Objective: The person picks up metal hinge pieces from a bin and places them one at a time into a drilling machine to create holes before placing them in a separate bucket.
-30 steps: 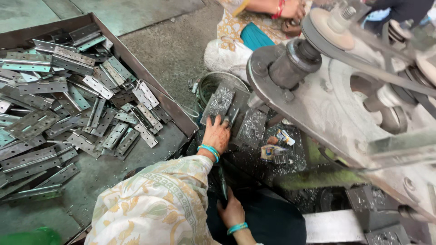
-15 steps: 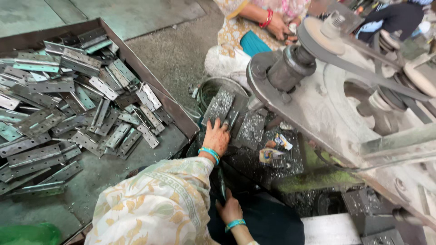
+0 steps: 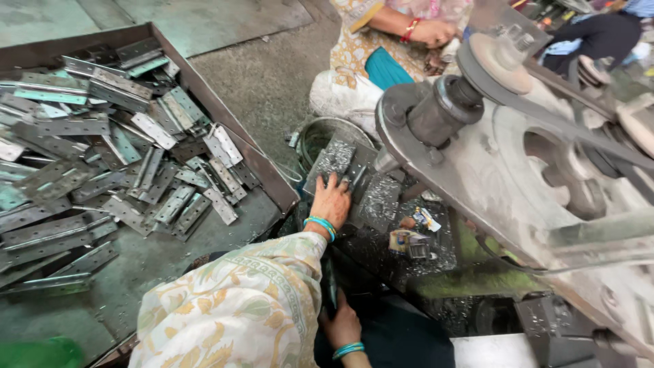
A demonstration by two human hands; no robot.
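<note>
1. Hands of the person number two in the head view. The left hand [image 3: 331, 202] lies palm down, fingers spread apart, on a grey metal plate [image 3: 335, 158] resting on the machine bed; it presses flat rather than clamps.
2. The right hand [image 3: 340, 326] sits low, near the person's lap, against a dark part below the bed. Its grip is hidden from here, so I cannot tell whether it is closed on anything.
3. Each wrist carries a turquoise bangle [image 3: 320, 225], two in all.
4. One shallow metal tray [image 3: 225, 123] stands to the left. It holds a loose heap of flat hinge plates [image 3: 102, 170], far too many to count, perhaps several dozen, overlapping at all angles.
5. One round metal bowl [image 3: 320, 133] sits just beyond the plate under the left hand; what it contains is unclear.
6. One large flywheel [image 3: 565, 191] with a belt fills the right side, and one smaller pulley [image 3: 501, 61] sits above it.
7. A second person's hand [image 3: 432, 31], with a red bangle, shows at the top, well apart from the plate.
</note>
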